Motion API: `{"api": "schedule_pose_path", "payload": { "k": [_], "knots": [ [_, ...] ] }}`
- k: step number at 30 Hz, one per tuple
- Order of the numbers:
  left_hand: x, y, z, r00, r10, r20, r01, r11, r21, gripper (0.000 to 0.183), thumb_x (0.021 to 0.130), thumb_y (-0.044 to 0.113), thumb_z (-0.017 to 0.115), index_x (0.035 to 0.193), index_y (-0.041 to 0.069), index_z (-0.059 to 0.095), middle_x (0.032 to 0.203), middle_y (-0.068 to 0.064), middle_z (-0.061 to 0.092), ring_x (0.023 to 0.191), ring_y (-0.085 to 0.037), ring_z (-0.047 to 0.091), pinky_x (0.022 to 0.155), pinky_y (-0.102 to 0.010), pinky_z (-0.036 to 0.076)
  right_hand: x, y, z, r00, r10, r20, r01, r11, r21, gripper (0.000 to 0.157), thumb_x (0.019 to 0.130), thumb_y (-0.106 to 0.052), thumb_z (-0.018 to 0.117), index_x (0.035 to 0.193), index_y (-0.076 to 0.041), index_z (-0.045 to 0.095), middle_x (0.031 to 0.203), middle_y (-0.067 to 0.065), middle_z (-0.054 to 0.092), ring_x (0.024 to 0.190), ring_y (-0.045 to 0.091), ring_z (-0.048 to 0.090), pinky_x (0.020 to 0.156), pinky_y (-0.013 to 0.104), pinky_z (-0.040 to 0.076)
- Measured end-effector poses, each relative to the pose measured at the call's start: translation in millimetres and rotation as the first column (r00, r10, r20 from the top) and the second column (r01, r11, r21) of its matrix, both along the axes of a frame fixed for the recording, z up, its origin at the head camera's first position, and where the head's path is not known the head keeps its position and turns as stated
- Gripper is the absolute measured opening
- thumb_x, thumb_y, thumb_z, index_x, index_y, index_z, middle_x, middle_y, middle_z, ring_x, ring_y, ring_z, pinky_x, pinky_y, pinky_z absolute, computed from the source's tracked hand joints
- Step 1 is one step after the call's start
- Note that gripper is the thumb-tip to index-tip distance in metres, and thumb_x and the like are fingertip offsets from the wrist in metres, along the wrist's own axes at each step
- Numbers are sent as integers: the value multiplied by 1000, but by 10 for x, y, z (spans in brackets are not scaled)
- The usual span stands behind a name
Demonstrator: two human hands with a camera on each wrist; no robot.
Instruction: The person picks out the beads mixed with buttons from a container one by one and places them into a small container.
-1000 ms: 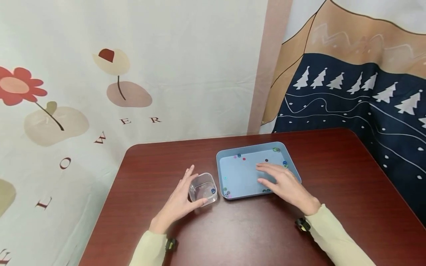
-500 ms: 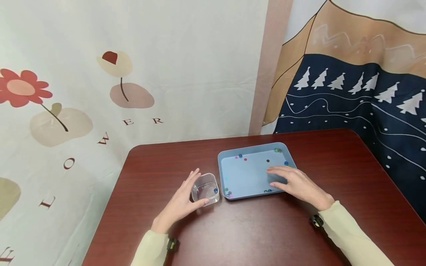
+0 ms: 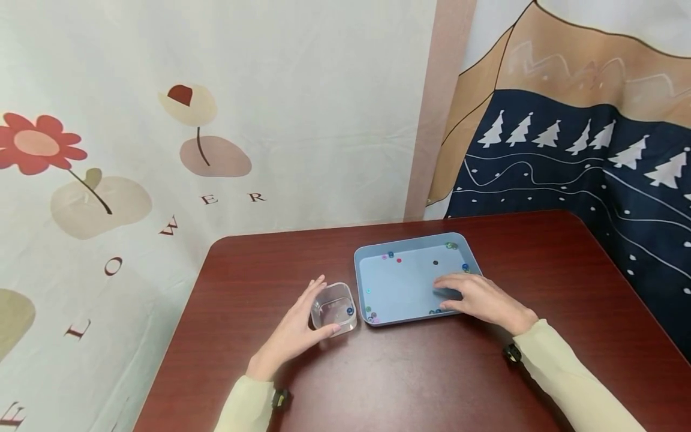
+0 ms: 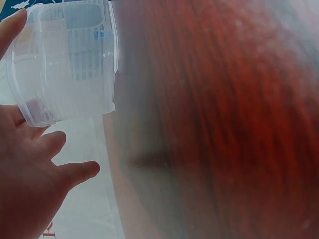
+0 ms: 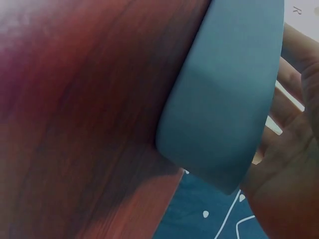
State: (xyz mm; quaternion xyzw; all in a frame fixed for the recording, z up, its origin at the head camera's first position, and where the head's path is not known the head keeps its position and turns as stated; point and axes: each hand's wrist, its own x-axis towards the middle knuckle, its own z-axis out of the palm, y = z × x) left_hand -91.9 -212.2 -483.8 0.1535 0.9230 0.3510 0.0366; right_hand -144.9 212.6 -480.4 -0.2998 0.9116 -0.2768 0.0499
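A clear plastic box (image 3: 339,312) stands on the table, a dark blue bead (image 3: 349,311) at its right inside. My left hand (image 3: 288,333) holds the box, thumb at the near rim and fingers along the left side. In the left wrist view, fingers show behind the box wall (image 4: 70,64). Over the right part of a shallow blue tray (image 3: 399,288) hovers my right hand (image 3: 477,297), fingers slightly bent and thumb apart, with nothing visible between them. Two dark beads (image 3: 435,312) lie by the near rim, just left of its thumb.
More small coloured beads lie scattered in the tray: a red one (image 3: 399,260), a dark one (image 3: 435,263), green ones (image 3: 451,245) in the far right corner, several near the front left. Printed curtains (image 3: 324,120) hang behind the brown table (image 3: 378,378).
My right hand has moved rightward over the tray, then its fingers dipped a little and the thumb drew closer to them. My left hand stays at the box. The head view shifts slightly.
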Motion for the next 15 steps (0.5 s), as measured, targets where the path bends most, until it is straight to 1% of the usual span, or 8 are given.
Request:
{"api": "schedule_pose_path", "payload": {
  "k": [3,7,9,11,15],
  "knots": [
    [6,-1,-1,1000,3,1,-3,1000,3,95,84,53,82,161,17,38,171,8,24,158,-23,17,118,-61,33,-35,-20,-7,1000,17,7,-17,1000,22,45,89,-29,84,128,-10,73,134,9,68,125,31,62,105,54,52],
    [13,-2,7,1000,-4,-5,4,1000,7,96,84,57,81,160,17,38,171,9,23,158,-22,18,120,-58,32,-84,-44,-19,999,46,-6,-45,998,46,45,86,-30,86,124,-9,75,130,7,70,122,28,64,103,49,54],
    [10,-4,9,1000,-8,-10,8,1000,8,95,84,57,81,160,19,38,171,10,22,158,-21,18,120,-56,32,-108,-49,-25,998,59,-15,-58,997,55,45,85,-30,87,123,-9,75,128,7,70,120,27,65,102,48,54],
    [9,-6,6,1000,-9,-7,9,1000,4,94,85,58,80,160,21,38,171,11,21,158,-20,17,121,-55,32,-131,-48,-31,997,71,-19,-70,995,67,45,84,-30,88,122,-9,76,127,6,70,120,26,65,103,47,54],
    [4,-9,-3,1000,-9,-9,9,1000,0,94,85,58,79,160,18,38,171,12,21,158,-18,18,121,-54,33,-175,-41,-34,994,103,-29,-100,991,91,44,84,-32,88,121,-10,76,125,7,70,118,29,63,103,52,53]
  ]
}}
